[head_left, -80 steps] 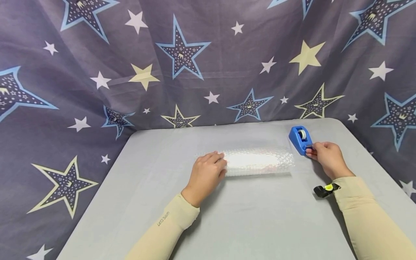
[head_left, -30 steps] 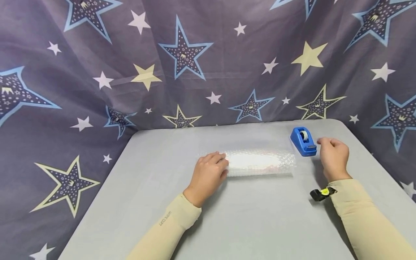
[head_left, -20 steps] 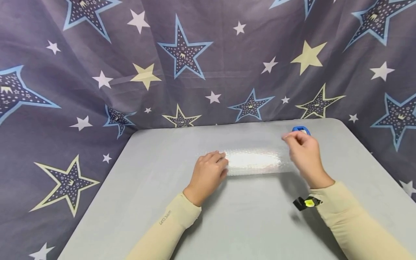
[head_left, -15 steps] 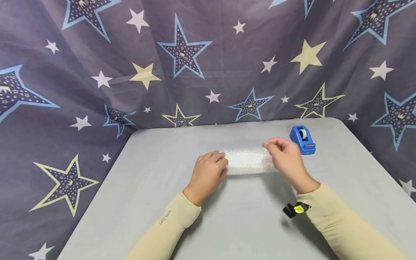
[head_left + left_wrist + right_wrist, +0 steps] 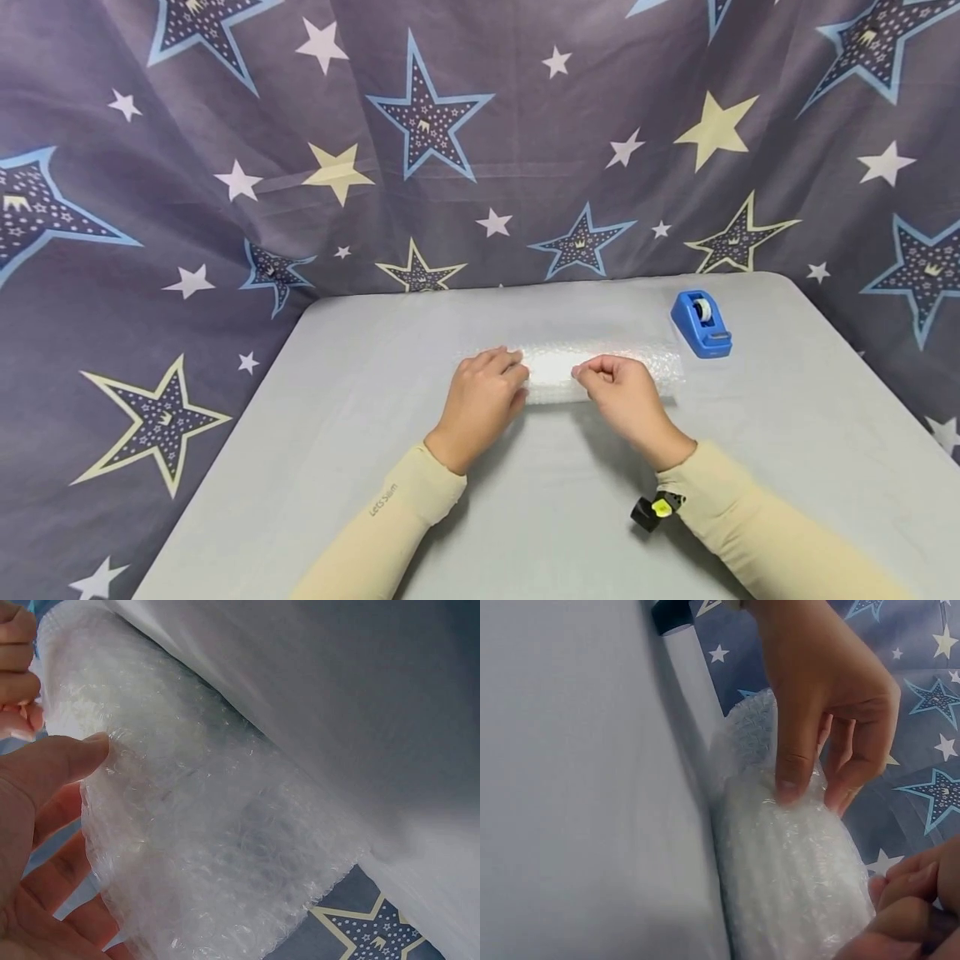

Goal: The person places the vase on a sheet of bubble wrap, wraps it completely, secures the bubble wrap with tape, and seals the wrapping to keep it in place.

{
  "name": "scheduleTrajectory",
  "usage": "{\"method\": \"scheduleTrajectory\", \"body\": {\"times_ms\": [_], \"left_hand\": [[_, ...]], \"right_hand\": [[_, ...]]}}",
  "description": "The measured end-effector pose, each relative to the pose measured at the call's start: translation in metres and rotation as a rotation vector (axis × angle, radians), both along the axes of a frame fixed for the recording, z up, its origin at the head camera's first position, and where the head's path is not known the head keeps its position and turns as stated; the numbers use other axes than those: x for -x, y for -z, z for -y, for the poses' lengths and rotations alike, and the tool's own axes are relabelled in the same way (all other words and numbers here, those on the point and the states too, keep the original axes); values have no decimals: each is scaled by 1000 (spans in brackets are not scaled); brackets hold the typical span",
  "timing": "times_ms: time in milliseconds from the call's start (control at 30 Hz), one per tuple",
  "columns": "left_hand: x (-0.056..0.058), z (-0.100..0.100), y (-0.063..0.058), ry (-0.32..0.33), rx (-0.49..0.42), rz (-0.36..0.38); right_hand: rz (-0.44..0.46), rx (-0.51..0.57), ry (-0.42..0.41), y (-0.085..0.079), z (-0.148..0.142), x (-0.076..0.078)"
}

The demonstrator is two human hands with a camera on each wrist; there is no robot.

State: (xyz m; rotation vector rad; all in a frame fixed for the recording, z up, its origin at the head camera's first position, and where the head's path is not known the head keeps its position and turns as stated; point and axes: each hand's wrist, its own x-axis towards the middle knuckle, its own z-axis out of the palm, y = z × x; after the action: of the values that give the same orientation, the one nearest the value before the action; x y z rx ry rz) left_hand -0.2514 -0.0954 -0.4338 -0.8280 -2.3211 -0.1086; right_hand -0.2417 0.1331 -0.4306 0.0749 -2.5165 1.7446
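A roll of clear bubble wrap [image 5: 551, 390] lies crosswise on the table, with something white showing through its middle. My left hand [image 5: 483, 398] holds its left part, thumb on the near side and fingers over the far side; the right wrist view shows that thumb pressed on the bubble wrap [image 5: 787, 877]. Over the middle of the roll is my right hand [image 5: 628, 400], thumb and forefinger pinched together on a piece of tape too thin and clear to make out. In the left wrist view the right hand [image 5: 16, 671] is partly cut off.
A blue tape dispenser [image 5: 701, 323] with a white-cored roll stands at the back right of the grey table [image 5: 525, 508]. Behind hangs a dark curtain [image 5: 510, 67] with stars. A black wrist camera [image 5: 648, 513] hangs from the right sleeve.
My right hand has left the tape dispenser's cutter, fingers pinched, and come left to the middle of the bubble wrap roll. The left hand keeps its hold; roll and dispenser have stayed put.
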Motion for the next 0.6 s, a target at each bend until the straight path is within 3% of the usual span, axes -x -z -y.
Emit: {"method": "scheduleTrajectory", "body": {"times_ms": [600], "left_hand": [[0,0,-1,-1,2,5]], "right_hand": [[-32,-49,72,17,4,-2]]}}
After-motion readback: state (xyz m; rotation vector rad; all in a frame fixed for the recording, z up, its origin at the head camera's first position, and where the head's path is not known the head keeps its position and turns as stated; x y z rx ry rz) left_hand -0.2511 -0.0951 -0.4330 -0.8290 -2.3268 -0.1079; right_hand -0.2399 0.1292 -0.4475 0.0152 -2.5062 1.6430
